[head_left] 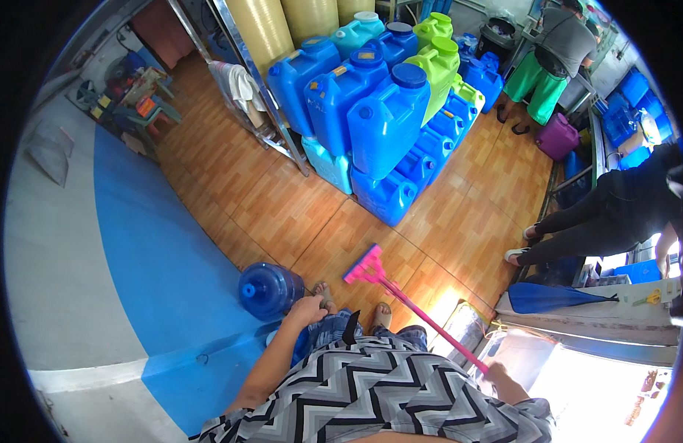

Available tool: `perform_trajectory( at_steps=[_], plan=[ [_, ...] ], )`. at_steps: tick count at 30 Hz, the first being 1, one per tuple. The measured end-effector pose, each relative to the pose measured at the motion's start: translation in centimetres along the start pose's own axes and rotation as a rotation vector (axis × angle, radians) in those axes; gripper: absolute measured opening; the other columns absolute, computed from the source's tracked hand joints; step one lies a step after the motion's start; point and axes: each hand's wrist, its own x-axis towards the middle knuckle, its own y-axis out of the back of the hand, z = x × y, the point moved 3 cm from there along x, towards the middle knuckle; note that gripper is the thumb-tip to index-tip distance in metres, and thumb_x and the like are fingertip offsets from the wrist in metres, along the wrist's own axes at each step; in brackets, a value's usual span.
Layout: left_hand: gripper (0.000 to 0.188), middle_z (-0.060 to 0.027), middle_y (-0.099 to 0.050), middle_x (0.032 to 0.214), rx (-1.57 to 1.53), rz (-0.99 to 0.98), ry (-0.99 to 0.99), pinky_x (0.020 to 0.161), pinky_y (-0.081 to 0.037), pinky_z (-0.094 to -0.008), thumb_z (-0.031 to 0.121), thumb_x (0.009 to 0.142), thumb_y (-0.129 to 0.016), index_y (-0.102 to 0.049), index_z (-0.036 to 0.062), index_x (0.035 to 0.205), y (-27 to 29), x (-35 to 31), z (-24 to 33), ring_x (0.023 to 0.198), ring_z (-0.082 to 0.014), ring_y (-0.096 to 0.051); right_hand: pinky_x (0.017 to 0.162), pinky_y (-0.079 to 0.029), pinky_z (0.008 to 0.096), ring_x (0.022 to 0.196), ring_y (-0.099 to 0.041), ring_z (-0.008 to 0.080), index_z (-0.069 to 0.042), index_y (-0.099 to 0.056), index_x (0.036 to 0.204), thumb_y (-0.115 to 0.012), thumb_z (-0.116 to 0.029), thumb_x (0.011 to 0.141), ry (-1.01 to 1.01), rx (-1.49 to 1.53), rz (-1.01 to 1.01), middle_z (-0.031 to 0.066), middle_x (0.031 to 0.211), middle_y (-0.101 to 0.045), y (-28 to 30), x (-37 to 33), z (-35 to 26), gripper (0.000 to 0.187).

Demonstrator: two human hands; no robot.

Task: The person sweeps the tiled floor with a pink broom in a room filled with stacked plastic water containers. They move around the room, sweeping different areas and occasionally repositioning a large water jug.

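My right hand [502, 382] is closed around the pink handle of a floor squeegee or mop [366, 267]. Its wide pink and blue head rests at the floor ahead of my feet, and the handle slants back to my right side. My left hand [306, 311] hangs by my left thigh with its fingers curled in. What they hold, if anything, is hidden. Just beyond that hand a round, clear blue water jug [271, 291] stands beside the blue-painted wall, close to my left foot. Another blue thing [301, 345] shows partly behind my left forearm.
Stacked blue and green water containers [389, 122] fill the floor ahead. A metal rack [256, 81] with a white cloth stands to their left. One person [554, 59] works at the far right; another in dark clothes [615, 214] stands by the right counter. Wood-patterned tiles [327, 221] cover the floor.
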Motion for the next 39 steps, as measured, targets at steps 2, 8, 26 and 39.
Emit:
perform_trajectory(
  at_steps=[2,8,26,39],
  plan=[
    [0.04,-0.024,-0.061,0.101,-0.016,0.019,-0.012,0.085,-0.045,-0.0436,0.029,0.077,-0.061,-0.056,0.0031,0.107,-0.2,-0.5,-0.3,0.098,-0.0378,-0.057,0.075,-0.051,0.036,0.082,-0.065,0.026,-0.01,-0.069,0.079,-0.074,-0.036,0.059,-0.192,0.282,-0.265,0.0121,0.086,-0.067,-2.4,-2.4,3.4,0.033],
    [0.039,-0.0222,-0.061,0.103,-0.033,0.018,0.038,0.085,-0.044,-0.0447,0.028,0.077,-0.062,-0.056,0.003,0.106,-1.0,-0.6,-2.4,0.1,-0.0382,-0.056,0.067,-0.051,0.0385,0.07,-0.064,0.0267,-0.011,-0.07,0.07,-0.073,-0.031,0.052,0.029,0.068,0.216,0.0116,0.071,-0.065,-1.3,-2.3,-3.1,0.027],
    [0.04,-0.0223,-0.06,0.104,0.001,0.045,0.151,0.084,-0.045,-0.0443,0.029,0.078,-0.061,-0.056,0.0033,0.108,8.5,1.7,-10.6,0.1,-0.0378,-0.056,0.082,-0.05,0.0413,0.098,-0.061,0.0306,-0.01,-0.064,0.105,-0.063,-0.032,0.073,0.353,0.207,0.188,0.0155,0.105,-0.063,26.1,8.2,-52.1,0.039],
    [0.035,-0.0209,-0.061,0.099,-0.024,0.082,0.02,0.08,-0.046,-0.0457,0.027,0.078,-0.062,-0.054,0.0031,0.103,10.7,3.7,-12.4,0.096,-0.0378,-0.057,0.085,-0.048,0.038,0.098,-0.06,0.0251,-0.014,-0.066,0.098,-0.066,-0.032,0.071,0.104,-0.074,0.094,0.0142,0.105,-0.062,17.4,2.8,-21.1,0.033]
  ],
)
